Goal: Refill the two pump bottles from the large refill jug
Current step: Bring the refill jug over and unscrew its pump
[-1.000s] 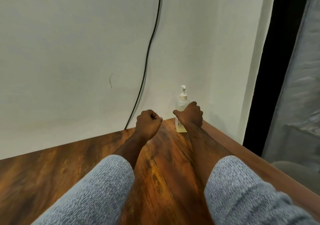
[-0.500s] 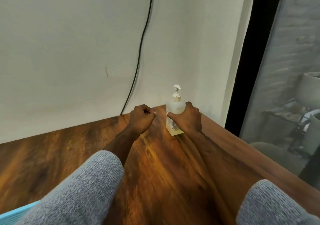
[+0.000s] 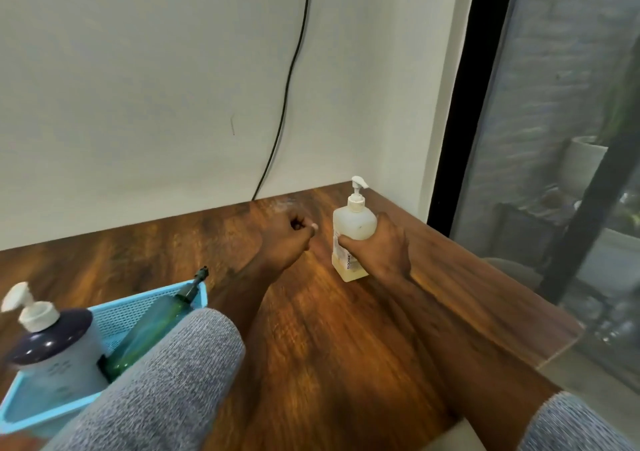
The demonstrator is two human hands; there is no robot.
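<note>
A dark brown wood-grain table fills the lower half of the view, set into the corner of a plain off-white wall; a thin black cable hangs down the wall to the table's back edge; a black window frame stands to the right. At the lower left a light blue perforated plastic basket sits on the table; inside it stands a large dark-topped bottle with a white pump, blurred, and beside that a green translucent bottle with a dark nozzle leans toward the basket's far corner. Grey knitted sleeves cover both forearms. Toward the far right corner of the table, a clear squarish plastic pump bottle with a white pump head is upright with a shallow layer of pale yellow liquid at its bottom; whether its base touches the table cannot be told. The right hand wraps the bottle's right side and middle, fingers and thumb grasping it. The left hand is just to the bottle's left, apart from it, its fingers clenched into a fist around nothing.
</note>
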